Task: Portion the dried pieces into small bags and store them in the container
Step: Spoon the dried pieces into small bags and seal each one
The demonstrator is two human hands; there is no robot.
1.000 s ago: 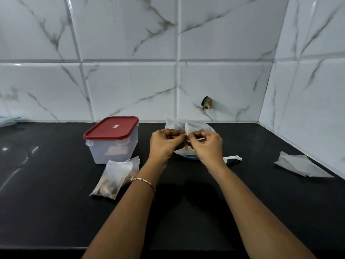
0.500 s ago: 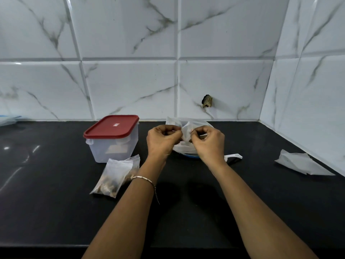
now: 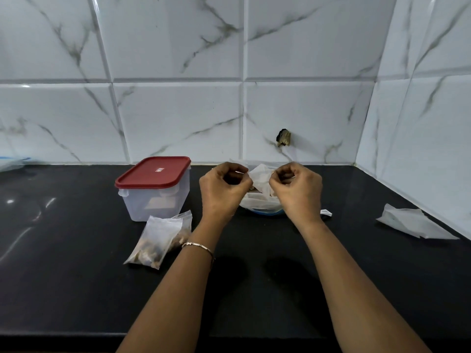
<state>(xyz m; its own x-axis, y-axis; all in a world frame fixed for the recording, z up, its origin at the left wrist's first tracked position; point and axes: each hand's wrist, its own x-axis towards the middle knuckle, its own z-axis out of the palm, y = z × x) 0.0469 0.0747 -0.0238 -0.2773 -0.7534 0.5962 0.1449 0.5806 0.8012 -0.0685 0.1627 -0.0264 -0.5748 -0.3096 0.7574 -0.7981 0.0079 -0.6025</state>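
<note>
2 hands pinch 1 small clear bag (image 3: 260, 178) by its top edge, held above the black counter (image 3: 76, 289): left hand (image 3: 224, 189) on the left corner, right hand (image 3: 297, 191) on the right, fingers curled. Under it, a blue-rimmed dish (image 3: 265, 212) lined with plastic. 1 filled bag (image 3: 159, 240) of brown dried pieces lies near the left wrist, just in front of the container (image 3: 155, 189), red lid shut. Crumpled empty bags (image 3: 413, 224) sit far right by the tiled wall.
</note>
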